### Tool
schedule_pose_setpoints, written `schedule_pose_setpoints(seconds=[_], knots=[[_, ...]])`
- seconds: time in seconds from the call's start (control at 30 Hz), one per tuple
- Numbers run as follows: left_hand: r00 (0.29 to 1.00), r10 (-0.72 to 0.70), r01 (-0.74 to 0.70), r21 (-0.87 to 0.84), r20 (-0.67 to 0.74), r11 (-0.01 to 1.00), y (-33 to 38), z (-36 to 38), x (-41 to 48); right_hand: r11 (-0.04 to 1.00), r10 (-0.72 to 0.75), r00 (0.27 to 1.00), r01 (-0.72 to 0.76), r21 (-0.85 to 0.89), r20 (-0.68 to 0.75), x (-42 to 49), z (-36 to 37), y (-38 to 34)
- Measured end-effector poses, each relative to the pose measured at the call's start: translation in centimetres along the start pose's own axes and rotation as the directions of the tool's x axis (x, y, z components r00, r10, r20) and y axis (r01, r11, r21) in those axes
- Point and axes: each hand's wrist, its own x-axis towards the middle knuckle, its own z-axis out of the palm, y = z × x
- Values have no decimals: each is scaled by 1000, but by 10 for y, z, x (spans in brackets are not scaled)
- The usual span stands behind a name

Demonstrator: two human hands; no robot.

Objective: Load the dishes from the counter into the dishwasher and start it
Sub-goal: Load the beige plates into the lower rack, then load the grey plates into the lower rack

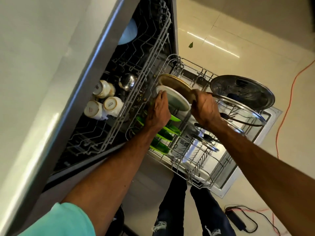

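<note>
Over the lower rack (201,182), I see left hand (159,113) gripping the white plate (177,102), right hand (204,109) gripping the brown plate (175,83) just behind it.

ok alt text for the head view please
A person stands over an open dishwasher, left hand gripping a white plate and right hand gripping a brown plate over the lower rack. Green plates stand in that rack beside lids; cups sit in the upper rack.

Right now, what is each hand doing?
Left hand: grips the white plate.
Right hand: grips the brown-rimmed plate.
</note>
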Motion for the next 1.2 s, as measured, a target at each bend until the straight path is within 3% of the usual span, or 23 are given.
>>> schedule_pose_setpoints(seconds=[0.2, 0.4, 0.53, 0.83, 1.2], knots=[[1000, -1, 1, -8, -16, 1000, 29, -38, -79, 994, 107, 977, -104, -28, 187, -74, -36, -41], [983, -103, 125, -147, 151, 981, 61, -98, -193, 994, 104, 948, -105, -11, 301, -153, -80, -104], [971, -151, 189, -210, 185, 959, 65, -141, -280, 996, 77, 916, -86, 5, 394, -204, -106, -163], [919, -328, 367, -169, 219, 915, -1, -190, -471, 997, -78, 836, 73, 32, 543, -308, -98, -273], [774, -628, 605, -386, 80, 696, -126, -192, -706, 948, -290, 721, 308, 84, 629, -432, -7, -456]])
